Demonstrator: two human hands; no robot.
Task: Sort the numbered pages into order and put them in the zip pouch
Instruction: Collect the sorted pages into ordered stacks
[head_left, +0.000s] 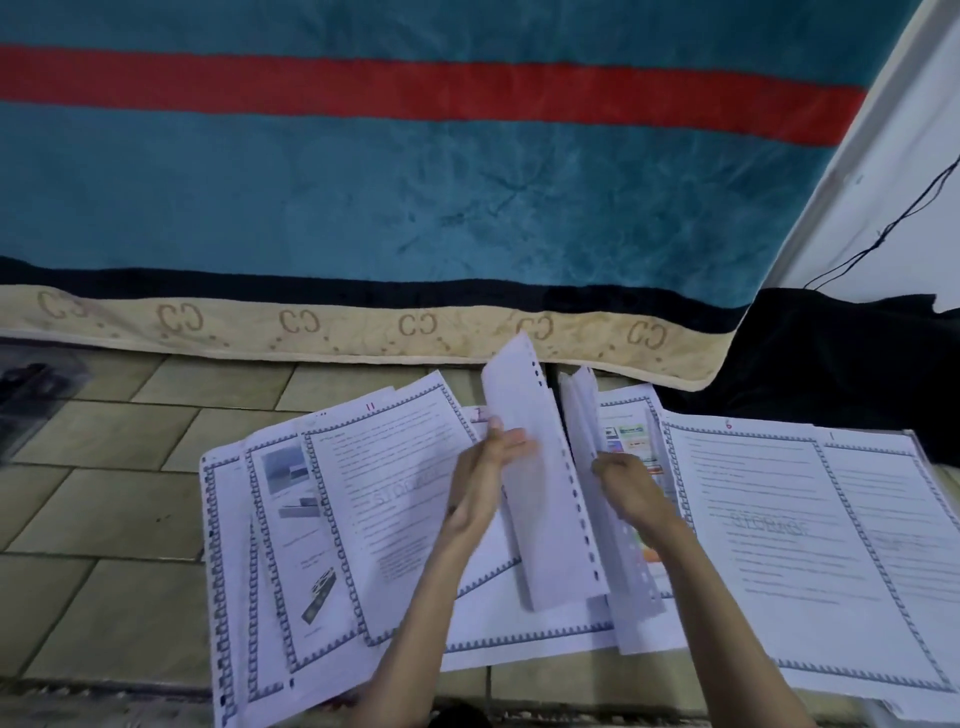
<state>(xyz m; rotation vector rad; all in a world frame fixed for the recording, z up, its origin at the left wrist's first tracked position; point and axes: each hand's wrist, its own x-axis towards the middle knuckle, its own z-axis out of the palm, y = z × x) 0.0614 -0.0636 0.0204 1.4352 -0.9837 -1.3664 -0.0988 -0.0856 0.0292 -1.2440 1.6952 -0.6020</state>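
Observation:
Printed white pages with blue borders and red handwritten numbers lie fanned over the tiled floor. Page 11 (387, 499) tops the left fan, and page 6 (753, 525) and page 1 (883, 519) lie side by side at the right. My left hand (485, 478) holds a punched sheet (540, 478) that stands lifted on edge between the piles. My right hand (631, 486) pinches the punched edge of a few more raised sheets (584, 410) beside it. A clear plastic item, possibly the zip pouch (31, 395), lies blurred at the far left.
A teal blanket (415, 197) with a red stripe and beige trim hangs along the far side. Dark cloth (831, 364) lies behind the right pages. A white wall (893, 182) with a thin black cable stands at the right. Beige floor tiles (104, 493) extend to the left.

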